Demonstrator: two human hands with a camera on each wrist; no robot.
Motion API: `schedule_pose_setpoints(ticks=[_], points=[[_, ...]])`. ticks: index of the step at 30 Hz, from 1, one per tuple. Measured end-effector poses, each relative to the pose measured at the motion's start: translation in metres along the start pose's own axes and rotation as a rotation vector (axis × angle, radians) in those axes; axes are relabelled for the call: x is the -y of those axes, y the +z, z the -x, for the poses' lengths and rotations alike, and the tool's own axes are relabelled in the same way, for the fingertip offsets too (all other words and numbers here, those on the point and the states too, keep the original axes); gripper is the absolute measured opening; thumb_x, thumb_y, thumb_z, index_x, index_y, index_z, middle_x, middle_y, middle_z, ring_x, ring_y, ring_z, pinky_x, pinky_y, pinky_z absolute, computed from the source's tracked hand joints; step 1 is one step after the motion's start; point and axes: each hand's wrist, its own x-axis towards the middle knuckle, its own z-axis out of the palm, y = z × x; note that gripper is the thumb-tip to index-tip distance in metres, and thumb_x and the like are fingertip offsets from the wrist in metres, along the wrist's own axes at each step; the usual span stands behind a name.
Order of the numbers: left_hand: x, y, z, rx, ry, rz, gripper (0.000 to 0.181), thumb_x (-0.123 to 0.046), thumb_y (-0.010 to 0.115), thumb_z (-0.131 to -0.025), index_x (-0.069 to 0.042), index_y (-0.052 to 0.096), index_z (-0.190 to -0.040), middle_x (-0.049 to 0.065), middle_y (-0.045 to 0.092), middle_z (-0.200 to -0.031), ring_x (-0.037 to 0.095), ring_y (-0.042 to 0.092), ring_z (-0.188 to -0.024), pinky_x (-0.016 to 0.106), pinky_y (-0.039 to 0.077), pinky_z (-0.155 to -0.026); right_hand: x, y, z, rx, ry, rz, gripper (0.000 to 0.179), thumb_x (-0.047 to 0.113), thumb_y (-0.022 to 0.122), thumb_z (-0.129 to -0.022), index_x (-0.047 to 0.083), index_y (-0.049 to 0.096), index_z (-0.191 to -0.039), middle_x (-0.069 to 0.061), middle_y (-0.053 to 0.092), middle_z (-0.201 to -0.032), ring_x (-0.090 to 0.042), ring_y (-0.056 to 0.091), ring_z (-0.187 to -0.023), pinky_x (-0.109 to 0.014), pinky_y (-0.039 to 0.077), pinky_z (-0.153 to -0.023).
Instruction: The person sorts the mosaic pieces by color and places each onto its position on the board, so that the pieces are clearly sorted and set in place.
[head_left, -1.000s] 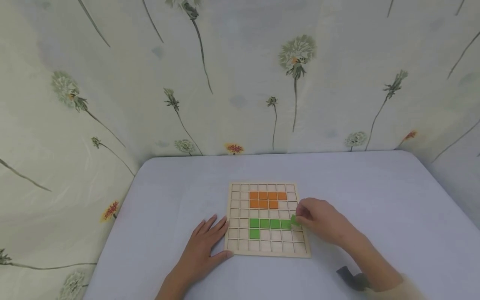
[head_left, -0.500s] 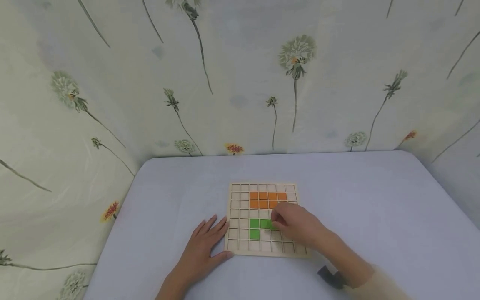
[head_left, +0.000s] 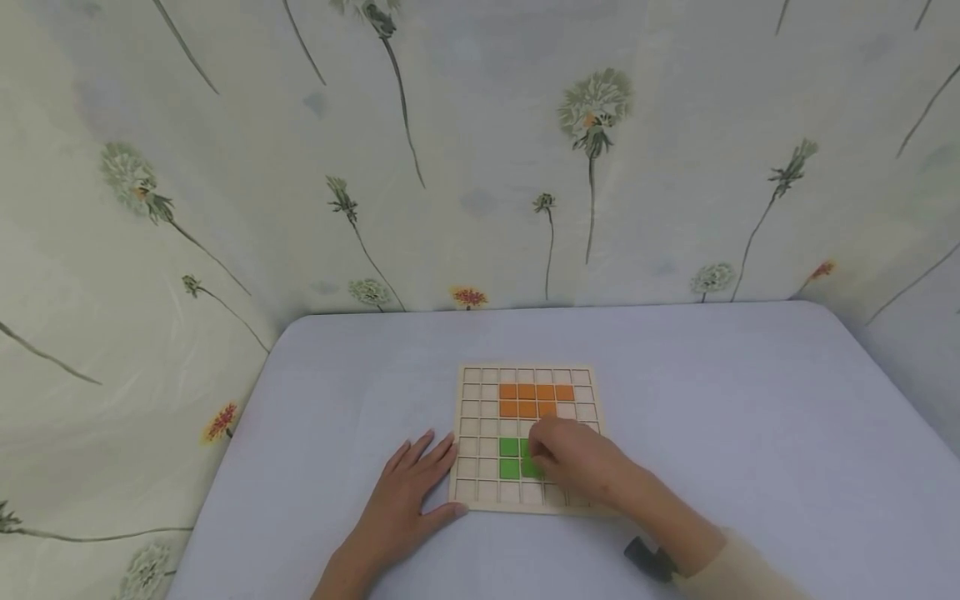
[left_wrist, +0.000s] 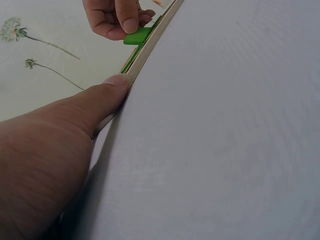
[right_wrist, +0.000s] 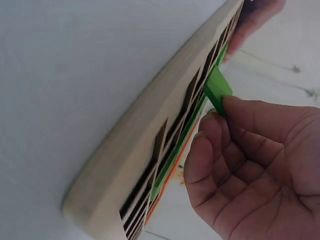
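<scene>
A square wooden grid board [head_left: 480, 498] lies on the table. Orange square tiles [head_left: 527, 392] fill parts of two upper rows, and green square tiles [head_left: 509, 447] sit in lower cells. My right hand [head_left: 581, 458] pinches a green tile [right_wrist: 218, 90] between thumb and fingers; in the right wrist view it stands tilted, one edge at the grid. In the head view this hand covers part of the green row. My left hand [head_left: 408, 496] lies flat with fingers spread, its fingertips and thumb [left_wrist: 112, 90] touching the board's left edge.
The table [head_left: 712, 375] has a pale cloth, and a curtain [head_left: 480, 167] with a dandelion print hangs behind and beside it. A dark strap-like object [head_left: 648, 558] shows under the right wrist.
My right hand has moved left and slightly nearer with the green tile, from the board's right edge to the lower green row. The left hand has stayed put.
</scene>
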Motion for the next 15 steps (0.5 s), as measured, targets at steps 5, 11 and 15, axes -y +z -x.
schedule_pose_setpoints(ticks=[5, 11, 15], points=[[-0.0006, -0.0008, 0.0002, 0.002, -0.001, 0.005, 0.085, -0.065, 0.067, -0.093, -0.025, 0.039, -0.163, -0.017, 0.028, -0.168, 0.015, 0.013, -0.16, 0.047, 0.01, -0.129, 0.0, 0.0026, 0.0032, -0.008, -0.033, 0.029, 0.016, 0.006, 0.074, -0.094, 0.02, 0.068, -0.088, 0.014, 0.057, -0.081, -0.008, 0.053, -0.075, -0.029, 0.051, -0.069], [-0.0003, -0.0007, 0.0003, -0.003, 0.0, 0.005, 0.085, -0.065, 0.067, -0.093, -0.024, 0.04, -0.163, -0.017, 0.028, -0.168, 0.015, 0.013, -0.16, 0.047, 0.01, -0.129, 0.0014, 0.0035, 0.0048, -0.039, -0.064, 0.1, 0.017, 0.008, 0.074, -0.094, 0.021, 0.068, -0.086, 0.015, 0.053, -0.08, -0.006, 0.051, -0.072, -0.026, 0.05, -0.067], [-0.0002, -0.0002, 0.0002, -0.003, 0.001, 0.003, 0.085, -0.067, 0.065, -0.094, -0.025, 0.04, -0.163, -0.017, 0.028, -0.168, 0.014, 0.013, -0.159, 0.047, 0.011, -0.129, 0.0016, 0.0062, 0.0058, -0.062, -0.076, 0.16, 0.018, 0.008, 0.075, -0.093, 0.02, 0.068, -0.083, 0.014, 0.052, -0.078, -0.007, 0.049, -0.07, -0.026, 0.05, -0.065]])
